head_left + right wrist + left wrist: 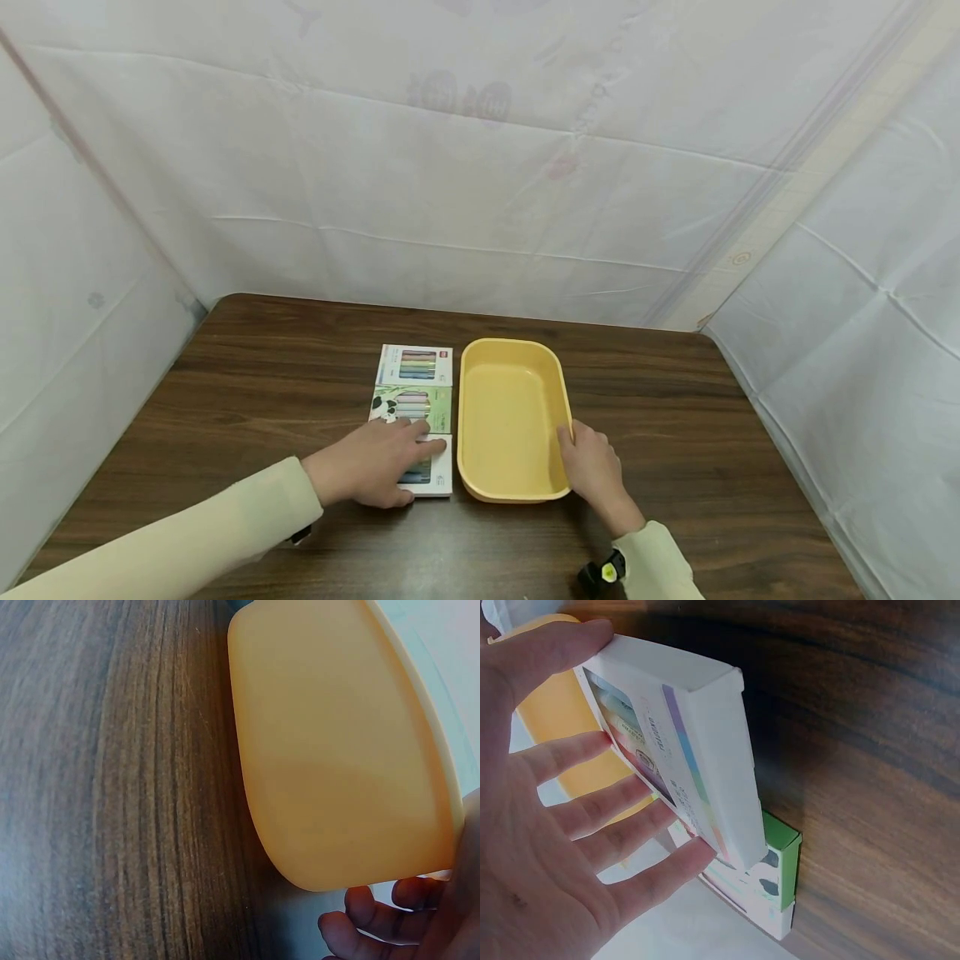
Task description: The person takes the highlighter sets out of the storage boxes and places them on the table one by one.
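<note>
My left hand (378, 462) rests with spread fingers over the nearest white pen box (441, 477), its thumb toward the box's near edge. In the left wrist view, the fingertips touch the face of this pen box (724, 742), which has a rainbow stripe and a clear window. Beyond it lie a green pen box with a panda print (441, 408) and another white pen box (390, 364), in one column. Just right of them stands a yellow plastic tray (513, 417) with nothing in it. My right hand (597, 468) grips the tray's right rim, thumb on the inner side.
A dark wood-grain table (262, 383) lies under everything, with its far corners rounded. White sheeting (465, 183) hangs behind the table and along both sides. Dark bands with devices (602, 573) sit at the wrists.
</note>
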A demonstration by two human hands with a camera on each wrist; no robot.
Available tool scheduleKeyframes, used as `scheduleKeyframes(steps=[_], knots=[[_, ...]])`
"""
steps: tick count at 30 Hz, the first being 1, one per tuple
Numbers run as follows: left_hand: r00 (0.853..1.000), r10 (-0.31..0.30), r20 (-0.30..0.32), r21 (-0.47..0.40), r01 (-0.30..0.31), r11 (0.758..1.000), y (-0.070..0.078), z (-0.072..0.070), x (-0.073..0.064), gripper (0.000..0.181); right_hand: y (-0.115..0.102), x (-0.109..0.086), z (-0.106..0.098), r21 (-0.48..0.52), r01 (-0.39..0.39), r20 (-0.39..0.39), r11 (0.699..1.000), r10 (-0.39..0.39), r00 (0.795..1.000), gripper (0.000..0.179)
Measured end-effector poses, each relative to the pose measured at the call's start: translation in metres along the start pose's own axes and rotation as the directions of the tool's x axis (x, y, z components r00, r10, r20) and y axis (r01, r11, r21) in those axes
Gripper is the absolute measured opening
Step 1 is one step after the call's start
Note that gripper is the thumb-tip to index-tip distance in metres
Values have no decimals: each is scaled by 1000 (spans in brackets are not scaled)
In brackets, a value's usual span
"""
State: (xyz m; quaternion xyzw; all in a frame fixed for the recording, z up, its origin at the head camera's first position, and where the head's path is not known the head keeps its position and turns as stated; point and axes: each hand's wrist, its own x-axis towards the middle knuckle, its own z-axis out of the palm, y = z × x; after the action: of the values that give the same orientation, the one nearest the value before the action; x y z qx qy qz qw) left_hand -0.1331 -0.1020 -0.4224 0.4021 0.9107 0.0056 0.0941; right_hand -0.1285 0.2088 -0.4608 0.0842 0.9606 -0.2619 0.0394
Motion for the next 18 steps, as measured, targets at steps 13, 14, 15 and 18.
scheduleKeyframes(steps=[13, 14, 15, 18], knots=[[999, 9, 31, -6, -9, 1000, 1, 7, -2, 65, 1, 0, 1, 4, 7, 0, 1000, -7, 1000, 33], [999, 5, 38, -10, -4, 1000, 2, 7, -2, 65, 1, 0, 1, 3, 6, 0, 1000, -6, 1000, 33], [999, 2, 41, -13, -1, 1000, 2, 7, -2, 64, 1, 0, 1, 2, 5, 0, 1000, -5, 1000, 33], [999, 2, 40, -13, -1, 1000, 2, 8, -1, 64, 0, 0, 0, 1, 2, -1, 1000, -2, 1000, 32]])
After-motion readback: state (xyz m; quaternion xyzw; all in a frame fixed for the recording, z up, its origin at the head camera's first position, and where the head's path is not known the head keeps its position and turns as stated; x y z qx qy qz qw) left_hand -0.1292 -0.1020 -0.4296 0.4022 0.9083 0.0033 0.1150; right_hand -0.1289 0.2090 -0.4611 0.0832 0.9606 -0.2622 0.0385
